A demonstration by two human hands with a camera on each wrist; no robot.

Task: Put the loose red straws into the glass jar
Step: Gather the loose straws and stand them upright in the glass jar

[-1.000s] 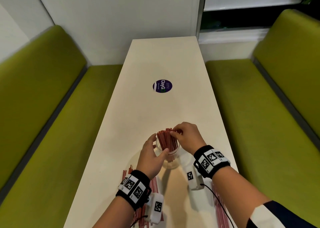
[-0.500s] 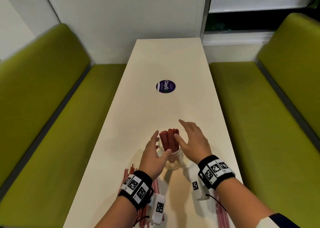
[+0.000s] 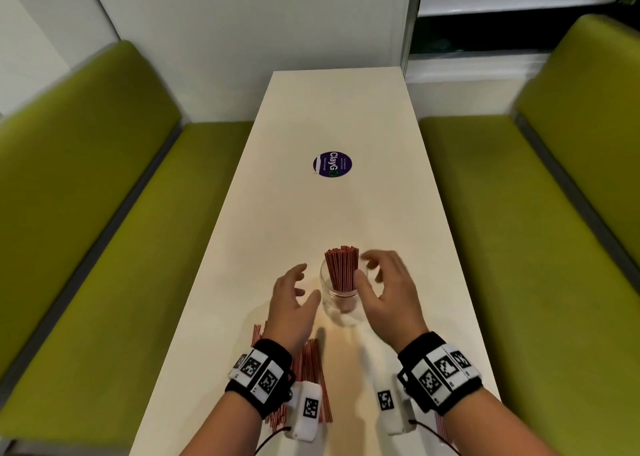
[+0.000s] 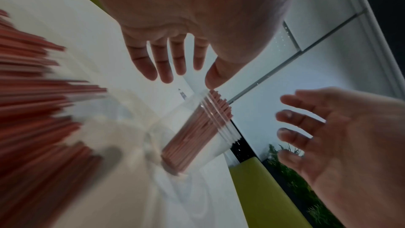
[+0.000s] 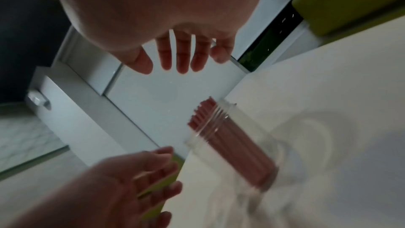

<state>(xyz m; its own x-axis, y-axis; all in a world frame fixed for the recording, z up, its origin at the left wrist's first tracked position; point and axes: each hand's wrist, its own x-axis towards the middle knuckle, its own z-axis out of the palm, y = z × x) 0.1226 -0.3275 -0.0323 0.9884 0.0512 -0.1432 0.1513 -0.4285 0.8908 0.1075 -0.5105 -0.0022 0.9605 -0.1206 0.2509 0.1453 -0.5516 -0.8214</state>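
Red straws (image 3: pixel 341 268) upright in the glass jar (image 3: pixel 338 302), hands off!
Both hands flank it, fingers spread, empty: left hand (image 3: pixel 292 312) at 9 o'clock, right hand (image 3: pixel 389 296) at 3; loose straws (image 3: pixel 309 362) lie at 6, under the left wrist, nearer that hand.

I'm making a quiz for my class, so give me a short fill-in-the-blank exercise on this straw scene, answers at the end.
1. The straws standing in the glass jar are ____ in colour.
2. The left hand and the right hand are on opposite sides of the jar, and both hold ____.
3. More loose straws lie on the white table under the ____ wrist.
4. The benches beside the table are ____.

Answers: red; nothing; left; green
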